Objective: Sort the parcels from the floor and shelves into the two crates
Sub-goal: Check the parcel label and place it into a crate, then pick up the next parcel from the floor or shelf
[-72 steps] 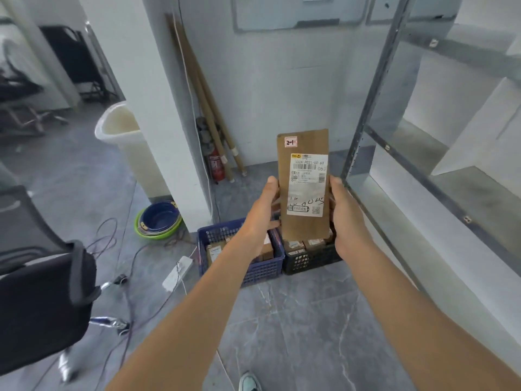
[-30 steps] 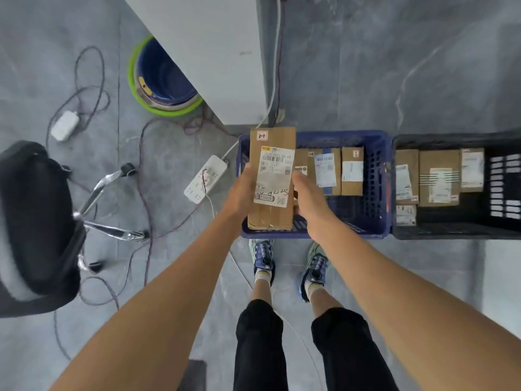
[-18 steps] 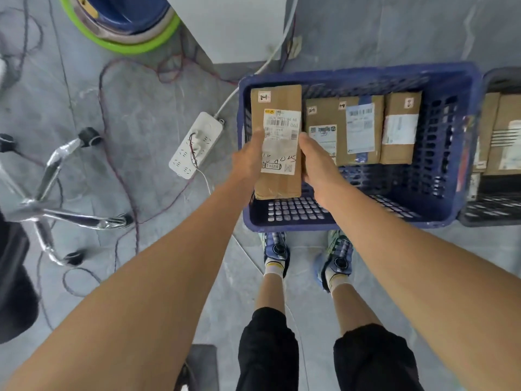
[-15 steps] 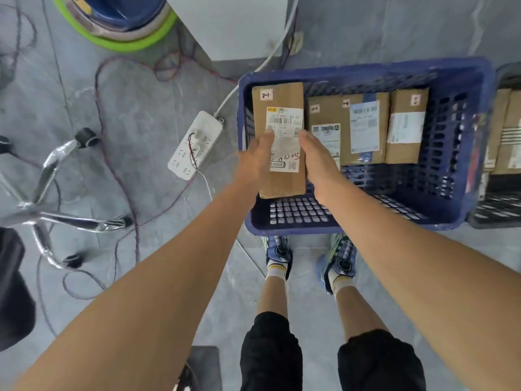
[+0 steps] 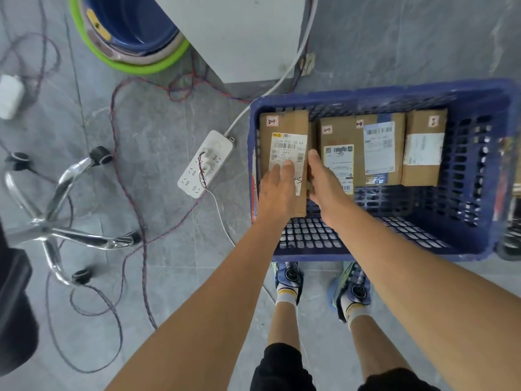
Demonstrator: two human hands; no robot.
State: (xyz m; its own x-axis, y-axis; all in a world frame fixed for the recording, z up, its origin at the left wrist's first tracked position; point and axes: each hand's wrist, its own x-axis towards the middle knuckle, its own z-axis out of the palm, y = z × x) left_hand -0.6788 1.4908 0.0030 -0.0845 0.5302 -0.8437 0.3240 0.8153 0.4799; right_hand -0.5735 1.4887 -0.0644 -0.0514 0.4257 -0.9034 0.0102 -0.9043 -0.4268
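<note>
Stretching away under everything is a grey tiled floor (image 5: 158,136), and the blue crate (image 5: 380,93) sits on it right in front of the person's feet. Beyond the crate's far left corner stands a white pillar (image 5: 239,38). Well to the left of the crate is the chrome base of an office chair (image 5: 56,230). Past the pillar, further left of the crate, is a stack of basins (image 5: 141,67), blue inside green.

Inside the crate four cardboard parcels line the far wall. The tall parcel (image 5: 284,122) with the "2-1" tag is at the crate's left end, close against the left wall, label facing up. I can't tell if its lower end rests on the crate's bottom. To its right come a second box (image 5: 338,136), a third (image 5: 379,152) overlapping it, and a fourth (image 5: 424,149) nearer the crate's right wall.

Just left of the crate lies a white power strip (image 5: 205,165), its cord running past the crate's far left corner, with thin red wires (image 5: 127,179) looping over the floor further left.

The left hand (image 5: 277,193) lies on the tall parcel's face, fingers straight and flat over the label. The right hand (image 5: 324,182) is against that parcel's right edge. The rest of its fingers are hidden, so I can't tell whether they grip. Below the crate's near wall are two patterned shoes (image 5: 289,277).
</note>
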